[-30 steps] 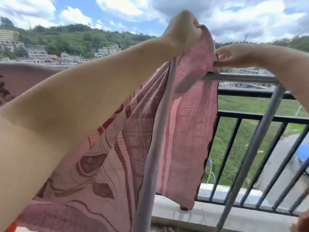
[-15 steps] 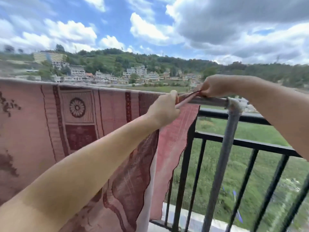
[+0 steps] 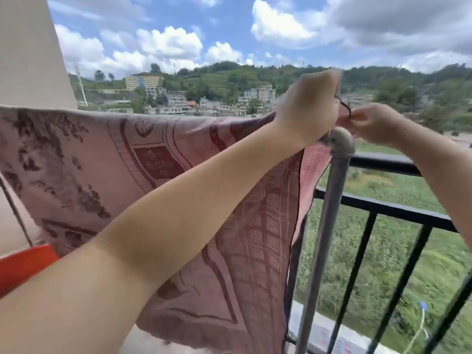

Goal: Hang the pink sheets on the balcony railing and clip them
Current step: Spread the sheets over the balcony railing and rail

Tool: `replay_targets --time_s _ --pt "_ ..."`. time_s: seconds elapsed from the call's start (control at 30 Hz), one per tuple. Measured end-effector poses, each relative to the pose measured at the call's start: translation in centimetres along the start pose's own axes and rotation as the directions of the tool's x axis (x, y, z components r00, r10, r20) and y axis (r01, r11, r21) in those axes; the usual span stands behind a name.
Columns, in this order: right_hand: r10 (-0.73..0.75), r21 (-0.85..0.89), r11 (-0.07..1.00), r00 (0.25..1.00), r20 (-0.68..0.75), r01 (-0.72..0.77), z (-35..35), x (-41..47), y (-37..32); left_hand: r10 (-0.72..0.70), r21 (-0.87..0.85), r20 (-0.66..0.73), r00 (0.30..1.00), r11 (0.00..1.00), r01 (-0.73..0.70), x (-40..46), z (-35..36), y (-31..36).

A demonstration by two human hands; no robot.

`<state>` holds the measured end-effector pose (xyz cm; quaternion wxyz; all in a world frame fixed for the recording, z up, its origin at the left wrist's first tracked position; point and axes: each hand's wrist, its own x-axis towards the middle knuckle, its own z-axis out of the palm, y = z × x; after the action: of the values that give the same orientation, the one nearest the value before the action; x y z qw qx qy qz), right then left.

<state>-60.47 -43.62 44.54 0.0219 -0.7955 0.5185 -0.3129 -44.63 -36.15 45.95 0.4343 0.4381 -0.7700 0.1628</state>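
A pink patterned sheet (image 3: 158, 159) hangs spread over the top rail from the left wall to the grey pipe elbow (image 3: 341, 143). My left hand (image 3: 307, 106) is fisted on the sheet's upper right corner, just above the elbow. My right hand (image 3: 371, 123) pinches the same corner's dark edge from the right, fingertips touching the cloth. The corner itself is mostly hidden between the two hands. No clip is visible.
A grey pipe post (image 3: 324, 226) runs down from the elbow. Behind it stands the black balcony railing (image 3: 383, 208) with vertical bars. A beige wall (image 3: 30, 52) rises at left, and something red-orange (image 3: 23, 264) sits low at the left. Grass lies below.
The view swung left, showing more of the hung sheet and the wall. Both hands came together at the pipe elbow, with the sheet's corner now stretched to the rail's end.
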Motion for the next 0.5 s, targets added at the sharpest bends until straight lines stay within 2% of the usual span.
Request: replay_targets --time_s 0.07,0.1,0.2,0.23,0.3,0.37,0.4,0.47,0.5 --pt "0.007 0.113 0.994 0.996 -0.084 0.003 1.1 -1.5 1.5 0.029 -0.001 0.065 0.997 1.000 -0.029 -0.5 1.0 1.4" --pt "0.016 0.143 0.990 0.997 -0.072 -0.006 2.1 -2.3 2.0 0.032 0.002 0.113 0.993 0.999 -0.032 -1.5 1.7 1.7" --pt "0.019 0.162 0.986 0.995 0.099 -0.034 4.9 -4.0 2.7 -0.059 -0.002 0.235 0.970 0.998 0.061 -7.0 3.9 0.1" --pt "0.001 0.192 0.981 0.994 0.113 -0.023 5.4 -4.5 2.5 -0.105 -0.012 0.252 0.962 0.994 0.112 -8.6 4.4 -0.8" --pt "0.004 0.284 0.958 0.996 0.085 -0.028 5.8 -5.1 2.1 -0.181 -0.021 0.253 0.950 0.981 0.193 -10.6 4.9 -2.1" --pt "0.009 0.365 0.930 0.997 0.075 -0.036 6.0 -4.9 2.0 -0.176 -0.040 0.226 0.958 0.981 0.190 -10.7 4.9 -2.0" --pt "0.013 0.386 0.921 0.995 0.102 -0.051 6.1 -5.2 2.1 -0.182 -0.079 0.230 0.956 0.976 0.205 -10.3 4.3 -1.8" --pt "0.088 0.399 0.900 0.968 0.234 -0.178 5.0 -6.4 3.2 -0.163 -0.187 0.232 0.959 0.960 0.209 -9.0 3.0 -3.1" --pt "0.106 0.418 0.886 0.966 0.235 -0.199 5.2 -6.8 3.6 -0.133 -0.245 0.219 0.967 0.951 0.186 -8.3 3.0 -2.7"
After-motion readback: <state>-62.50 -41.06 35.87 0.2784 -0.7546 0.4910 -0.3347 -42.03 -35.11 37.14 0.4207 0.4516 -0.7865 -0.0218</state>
